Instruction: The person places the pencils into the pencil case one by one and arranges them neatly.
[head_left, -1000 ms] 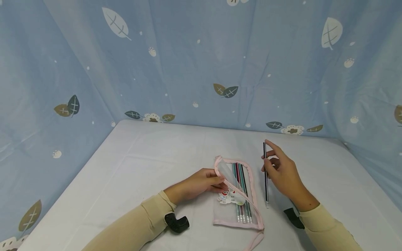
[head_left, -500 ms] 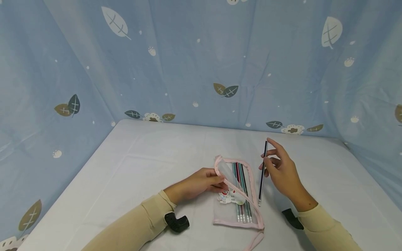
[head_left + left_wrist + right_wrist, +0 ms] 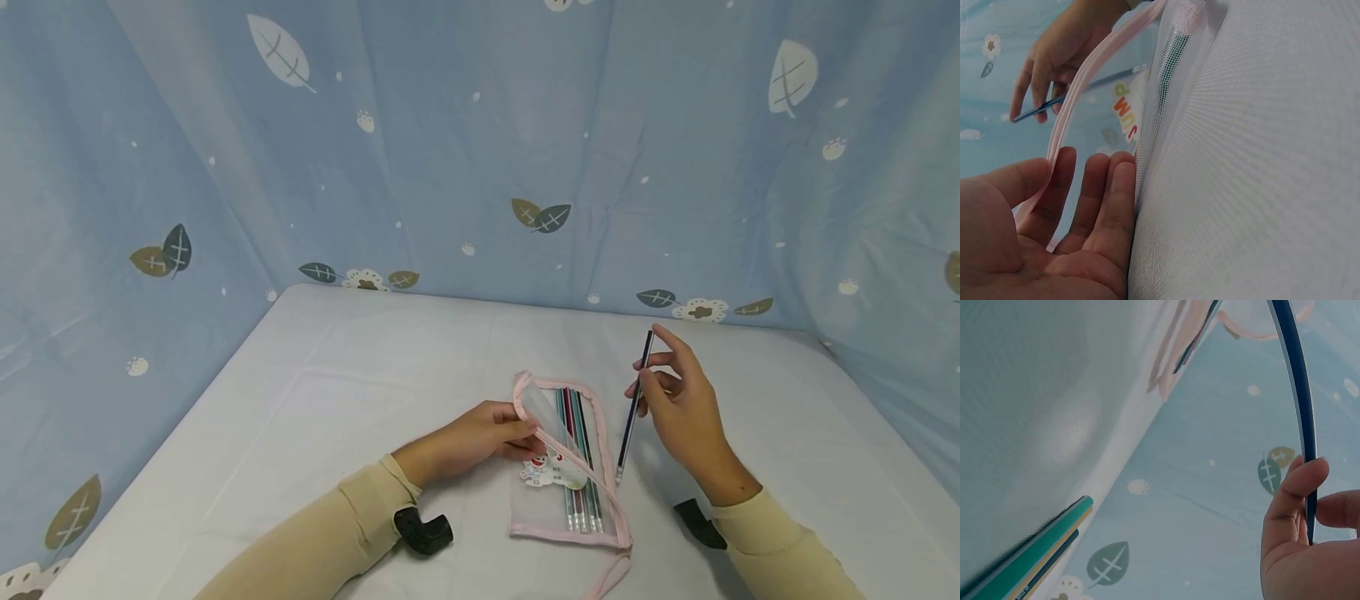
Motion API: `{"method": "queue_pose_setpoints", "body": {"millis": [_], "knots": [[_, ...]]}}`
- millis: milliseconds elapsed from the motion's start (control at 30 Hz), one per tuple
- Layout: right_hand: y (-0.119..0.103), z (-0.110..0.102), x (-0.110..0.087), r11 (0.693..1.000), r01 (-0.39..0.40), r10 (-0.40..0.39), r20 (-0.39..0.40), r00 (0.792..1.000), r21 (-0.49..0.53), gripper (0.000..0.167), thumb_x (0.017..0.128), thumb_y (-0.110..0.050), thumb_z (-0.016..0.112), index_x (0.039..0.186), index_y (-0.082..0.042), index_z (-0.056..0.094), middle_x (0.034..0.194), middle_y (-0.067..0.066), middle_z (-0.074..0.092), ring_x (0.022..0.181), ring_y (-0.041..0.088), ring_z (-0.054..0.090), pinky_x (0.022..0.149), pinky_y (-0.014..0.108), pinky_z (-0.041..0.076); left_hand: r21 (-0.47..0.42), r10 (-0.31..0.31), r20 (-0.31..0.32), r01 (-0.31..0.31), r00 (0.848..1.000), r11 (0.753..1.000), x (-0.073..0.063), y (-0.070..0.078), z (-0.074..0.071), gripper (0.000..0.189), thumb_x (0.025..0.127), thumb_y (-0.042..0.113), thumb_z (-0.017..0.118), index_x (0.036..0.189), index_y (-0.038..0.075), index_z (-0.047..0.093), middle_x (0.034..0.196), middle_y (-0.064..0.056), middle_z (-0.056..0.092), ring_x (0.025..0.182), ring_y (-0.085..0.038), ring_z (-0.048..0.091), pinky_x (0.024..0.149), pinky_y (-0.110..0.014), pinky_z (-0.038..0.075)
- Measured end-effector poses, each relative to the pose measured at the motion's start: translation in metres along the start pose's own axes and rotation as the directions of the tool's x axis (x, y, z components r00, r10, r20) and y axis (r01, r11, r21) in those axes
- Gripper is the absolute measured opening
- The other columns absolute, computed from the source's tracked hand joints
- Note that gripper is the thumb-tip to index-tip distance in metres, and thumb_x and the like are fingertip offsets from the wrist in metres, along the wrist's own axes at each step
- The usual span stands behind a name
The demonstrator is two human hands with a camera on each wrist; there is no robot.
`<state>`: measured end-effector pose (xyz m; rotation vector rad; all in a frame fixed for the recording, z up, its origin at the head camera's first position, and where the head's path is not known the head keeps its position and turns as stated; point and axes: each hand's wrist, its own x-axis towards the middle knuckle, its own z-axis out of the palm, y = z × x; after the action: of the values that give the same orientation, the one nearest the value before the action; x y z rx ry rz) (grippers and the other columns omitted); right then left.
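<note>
In the head view my left hand (image 3: 472,442) pinches the pink-trimmed edge of a see-through mesh pencil pouch (image 3: 555,536). That edge is folded back, with thumb and index finger on the pink trim (image 3: 1063,131) in the left wrist view. Several pencils (image 3: 578,417) lie inside the pouch, beside a white cartoon tag (image 3: 555,472). To the right, my right hand (image 3: 686,417) holds a dark blue pencil (image 3: 625,446) between thumb and fingers, index finger at its top end. The pencil slants, its eraser end low beside the pouch's right edge; whether they touch, I cannot tell.
Green and dark pencils (image 3: 1041,556) lie on the white tabletop in the right wrist view. A pink strap (image 3: 611,575) trails from the pouch's near corner. Blue leaf-patterned cloth (image 3: 450,167) hangs behind the table and at both sides.
The dark blue pencil has tipped from nearly upright to slanted: its top went right, its eraser end left toward the pouch. My right hand shifted slightly right. The left hand stayed put.
</note>
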<state>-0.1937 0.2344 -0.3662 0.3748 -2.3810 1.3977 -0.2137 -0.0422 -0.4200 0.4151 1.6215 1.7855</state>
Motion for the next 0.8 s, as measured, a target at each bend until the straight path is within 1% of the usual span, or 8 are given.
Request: {"method": "queue_pose_setpoints", "body": {"millis": [133,333,533,667,800], "knots": [[0.0013,0.0006,0.0,1.0,0.006,-0.006,-0.002,1.0,0.02,0.063,0.102,0.003,0.048,0.157,-0.02,0.028,0.11,0.011,0.055,0.07,0.001,0.065,0.054,0.021,0.056,-0.001,0.004,0.003,-0.004,1.0,1.0,-0.0004,0.0002,-0.0005,0.029,0.104,0.012,0.053,0.118,-0.012,0.06,0.106,-0.02,0.072,0.104,-0.024,0.07,0.099,-0.038,0.058],[0.0033,0.0022,-0.0015,0.999,-0.007,0.005,0.036,0.999,0.053,0.062,0.103,0.002,0.047,0.158,-0.017,0.026,0.111,0.014,0.055,0.069,0.008,0.066,0.054,0.023,0.057,-0.005,0.001,0.001,-0.001,1.0,1.0,0.0,-0.0004,-0.0003,0.029,0.104,0.012,0.053,0.118,-0.012,0.06,0.107,-0.021,0.071,0.101,-0.02,0.07,0.099,-0.037,0.058],[0.0062,0.0044,-0.0019,0.994,-0.055,0.047,0.082,0.995,0.098,0.063,0.103,0.0,0.048,0.159,-0.015,0.023,0.112,0.019,0.054,0.072,0.006,0.068,0.055,0.025,0.059,-0.008,-0.001,0.0,0.001,1.0,1.0,0.0007,-0.0004,0.0004,0.028,0.104,0.011,0.053,0.118,-0.012,0.06,0.108,-0.024,0.071,0.1,-0.018,0.07,0.099,-0.037,0.058],[0.0087,0.0061,-0.0013,0.99,-0.096,0.084,0.113,0.99,0.107,0.064,0.103,-0.001,0.049,0.159,-0.015,0.021,0.114,0.021,0.053,0.075,0.011,0.07,0.057,0.027,0.061,-0.01,0.0,0.0,0.0,1.0,1.0,0.0006,-0.0006,-0.0001,0.028,0.104,0.011,0.053,0.118,-0.012,0.059,0.108,-0.025,0.071,0.099,-0.018,0.07,0.099,-0.037,0.058],[0.0099,0.0072,-0.0013,0.985,-0.13,0.115,0.128,0.985,0.114,0.066,0.103,-0.002,0.05,0.159,-0.016,0.02,0.117,0.024,0.052,0.076,0.017,0.071,0.06,0.027,0.062,-0.006,0.006,0.005,-0.006,1.0,1.0,0.0005,-0.001,-0.0007,0.028,0.104,0.011,0.053,0.118,-0.013,0.059,0.108,-0.024,0.071,0.1,-0.018,0.07,0.099,-0.037,0.058]]}}
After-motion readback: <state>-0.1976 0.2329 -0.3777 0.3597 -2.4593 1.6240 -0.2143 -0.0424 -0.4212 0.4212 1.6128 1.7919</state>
